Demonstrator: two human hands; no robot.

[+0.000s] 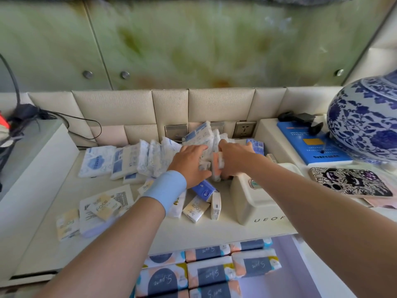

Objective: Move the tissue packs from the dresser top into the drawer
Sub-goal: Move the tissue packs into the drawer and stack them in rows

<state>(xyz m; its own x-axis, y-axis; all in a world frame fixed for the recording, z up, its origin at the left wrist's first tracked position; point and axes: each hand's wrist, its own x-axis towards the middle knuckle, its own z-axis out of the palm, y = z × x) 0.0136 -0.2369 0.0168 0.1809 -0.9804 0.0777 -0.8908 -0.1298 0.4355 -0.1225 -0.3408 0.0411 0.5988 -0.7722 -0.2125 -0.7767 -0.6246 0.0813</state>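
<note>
Your left hand [189, 162] presses flat, fingers spread, against the pocket tissue packs [204, 165] on the dresser top [193, 229]. Your right hand [234, 160] curls round an orange-and-white pack [217, 168]. Nearer lie "Face" packs [196, 208], and beside them a cream box [253, 203] reads "UEOF". The open drawer [287, 254] holds "S.pure" packs [207, 274].

Cream dresser top [214, 231]: white-and-blue tissue packs [137, 160] heaped mid and back, small pocket packs [196, 208] scattered near front; cream tissue box [253, 201] right of heap; farther right, patterned phone [350, 181], blue booklet [309, 147], blue-and-white vase [365, 121]
</note>
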